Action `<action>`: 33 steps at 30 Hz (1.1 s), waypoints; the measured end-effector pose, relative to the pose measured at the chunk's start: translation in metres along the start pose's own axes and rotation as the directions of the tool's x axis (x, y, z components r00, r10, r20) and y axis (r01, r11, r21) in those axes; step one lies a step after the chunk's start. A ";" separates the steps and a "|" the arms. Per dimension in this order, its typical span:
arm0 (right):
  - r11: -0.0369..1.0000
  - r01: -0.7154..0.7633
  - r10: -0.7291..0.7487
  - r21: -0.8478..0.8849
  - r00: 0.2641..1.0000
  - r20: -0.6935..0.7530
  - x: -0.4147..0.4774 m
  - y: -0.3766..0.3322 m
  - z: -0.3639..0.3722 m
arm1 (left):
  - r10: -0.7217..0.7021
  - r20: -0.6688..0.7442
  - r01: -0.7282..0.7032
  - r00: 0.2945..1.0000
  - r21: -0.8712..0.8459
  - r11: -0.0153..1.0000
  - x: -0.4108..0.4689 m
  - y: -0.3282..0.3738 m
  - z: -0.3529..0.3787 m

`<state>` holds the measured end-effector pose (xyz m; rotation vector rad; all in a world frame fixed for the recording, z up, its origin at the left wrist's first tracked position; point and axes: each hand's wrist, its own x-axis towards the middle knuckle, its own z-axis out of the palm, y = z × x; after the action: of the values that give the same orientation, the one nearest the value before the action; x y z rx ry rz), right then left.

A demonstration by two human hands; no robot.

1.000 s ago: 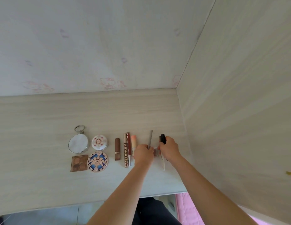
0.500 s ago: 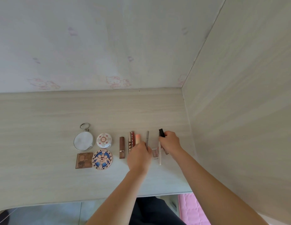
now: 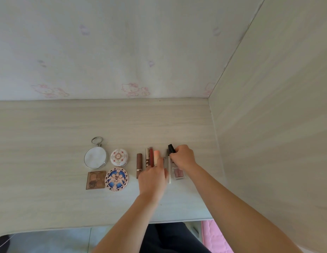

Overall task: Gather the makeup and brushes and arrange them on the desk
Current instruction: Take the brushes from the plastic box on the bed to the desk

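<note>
Reaching over the pale wooden desk (image 3: 67,125), the right hand (image 3: 182,157) curls its fingers round a thin stick with a black cap (image 3: 171,148); the black end pokes out toward the wall. Just under this hand lie a long white stick (image 3: 169,175) and a small clear box of pink powder (image 3: 178,173). The left hand (image 3: 152,179) sits close beside the right one, with one finger stretched out flat next to a peach stick (image 3: 156,154). It holds nothing. Next come a dark red tube (image 3: 151,155), a white and brown tube (image 3: 147,158) and a brown lipstick (image 3: 139,165), all in a row. Farther left sit a round silver mirror (image 3: 95,157), a small white round case (image 3: 119,157), a square brown palette (image 3: 95,180) and a blue and pink round case (image 3: 116,179).
</note>
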<state>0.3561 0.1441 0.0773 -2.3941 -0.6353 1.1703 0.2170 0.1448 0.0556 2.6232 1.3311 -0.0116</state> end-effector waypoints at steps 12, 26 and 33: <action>0.993 0.019 -0.028 -0.117 0.997 -0.074 0.005 0.003 0.004 | -0.006 -0.106 0.008 0.994 0.016 1.000 0.005 0.005 -0.018; 0.988 0.151 -0.153 -0.028 0.981 -0.118 0.002 0.026 -0.018 | 0.122 -0.126 -0.114 0.985 0.068 0.991 0.003 -0.008 -0.011; 0.946 0.321 -0.306 0.045 0.930 -0.203 -0.009 0.039 -0.013 | 0.245 -0.140 -0.235 0.959 0.089 0.968 0.003 -0.016 0.000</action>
<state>0.3703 0.1055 0.0700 -2.2023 -0.8534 0.8013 0.2057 0.1562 0.0523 2.8797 1.0613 0.1812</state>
